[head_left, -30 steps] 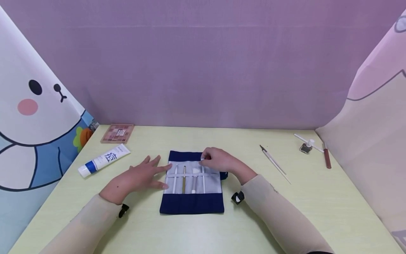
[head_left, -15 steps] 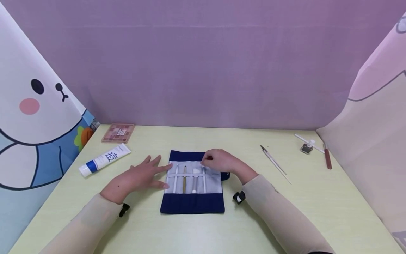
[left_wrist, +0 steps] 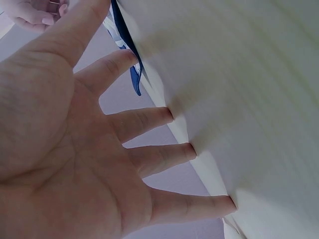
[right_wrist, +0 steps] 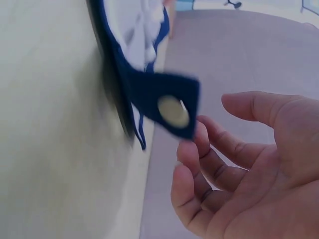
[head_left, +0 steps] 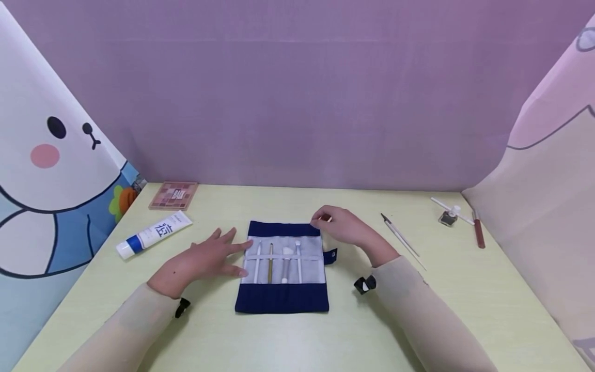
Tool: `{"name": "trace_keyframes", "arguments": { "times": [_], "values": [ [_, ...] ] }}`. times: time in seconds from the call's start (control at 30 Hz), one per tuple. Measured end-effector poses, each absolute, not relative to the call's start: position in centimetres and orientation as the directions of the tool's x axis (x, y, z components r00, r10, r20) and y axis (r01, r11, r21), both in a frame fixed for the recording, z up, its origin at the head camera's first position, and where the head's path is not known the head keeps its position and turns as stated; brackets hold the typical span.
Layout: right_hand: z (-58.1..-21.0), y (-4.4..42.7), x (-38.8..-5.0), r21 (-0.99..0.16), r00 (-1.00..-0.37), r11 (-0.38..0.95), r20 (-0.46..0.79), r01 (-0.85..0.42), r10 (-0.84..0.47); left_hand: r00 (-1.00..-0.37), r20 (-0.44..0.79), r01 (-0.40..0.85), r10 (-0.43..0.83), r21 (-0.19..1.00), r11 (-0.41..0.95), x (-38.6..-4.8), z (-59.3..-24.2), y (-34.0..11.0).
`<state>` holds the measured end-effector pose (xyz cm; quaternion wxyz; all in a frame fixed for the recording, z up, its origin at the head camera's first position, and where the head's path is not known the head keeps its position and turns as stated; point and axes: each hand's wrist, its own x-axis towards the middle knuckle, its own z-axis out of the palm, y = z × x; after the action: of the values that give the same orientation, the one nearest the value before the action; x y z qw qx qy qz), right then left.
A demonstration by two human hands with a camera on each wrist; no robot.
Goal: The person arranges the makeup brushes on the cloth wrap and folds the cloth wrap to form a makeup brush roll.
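The right hand (head_left: 341, 225) has moved away from the rightmost white stick (head_left: 299, 263) to the far right corner of the navy brush roll (head_left: 282, 299); the left hand (head_left: 204, 261) has stayed put. The hands are apart: the left lies with fingers spread, forefinger and thumb at the roll's left edge, while the right has its fingers loosely bent, thumb clear of them, gripping nothing (whether it touches the roll, I cannot tell). Unfolded on the table (head_left: 209, 336), the roll holds four slim tools under its pale strap (head_left: 312, 257), and its snap tab (head_left: 330, 256) juts from the right edge. Left of the roll lie a white-and-blue tube (head_left: 155, 235) and, farther back, a pink palette (head_left: 174, 196); well right of it stands a small bottle (head_left: 448, 217).
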<state>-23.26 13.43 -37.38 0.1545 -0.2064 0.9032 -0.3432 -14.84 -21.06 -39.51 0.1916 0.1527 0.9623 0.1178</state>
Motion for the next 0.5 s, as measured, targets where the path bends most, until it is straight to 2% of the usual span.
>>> {"name": "trace_keyframes", "arguments": {
  "times": [0.23, 0.5],
  "values": [
    [-37.1, 16.5, -24.3, -0.751, -0.892, 0.634, -0.144, -0.184, -0.429, -0.881, -0.330, 0.248, 0.338, 0.285, 0.926, -14.8, -39.6, -21.1],
    [-36.9, 20.7, -25.0, -0.758, -0.934, 0.638, -0.115, -0.138, -0.339, -0.882, -0.330, 0.253, 0.338, 0.273, 0.928, -14.9, -39.7, -21.1]
  ]
}}
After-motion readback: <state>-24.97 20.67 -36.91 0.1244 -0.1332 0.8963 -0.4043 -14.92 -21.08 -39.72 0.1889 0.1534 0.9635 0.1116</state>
